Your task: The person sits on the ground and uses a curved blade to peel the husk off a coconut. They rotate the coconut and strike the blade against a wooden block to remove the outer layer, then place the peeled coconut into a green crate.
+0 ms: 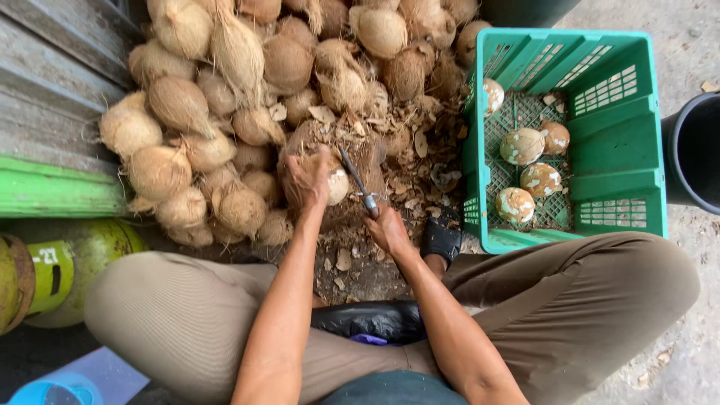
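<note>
My left hand (306, 180) grips a partly peeled coconut (337, 184) and presses it down on a brown wooden block (360, 161). In my right hand (387, 229) is a knife (357, 180) held by its handle, the blade pointing up and away along the coconut's right side. Shell chips (409, 191) litter the ground around the block. I sit with my knees spread wide, in tan trousers.
A big pile of brown husked coconuts (225, 97) fills the far left and centre. A green plastic crate (600, 112) at the right holds several peeled coconuts (523, 145). A green gas cylinder (67, 262) lies at the left, a black bucket (694, 150) at the right edge.
</note>
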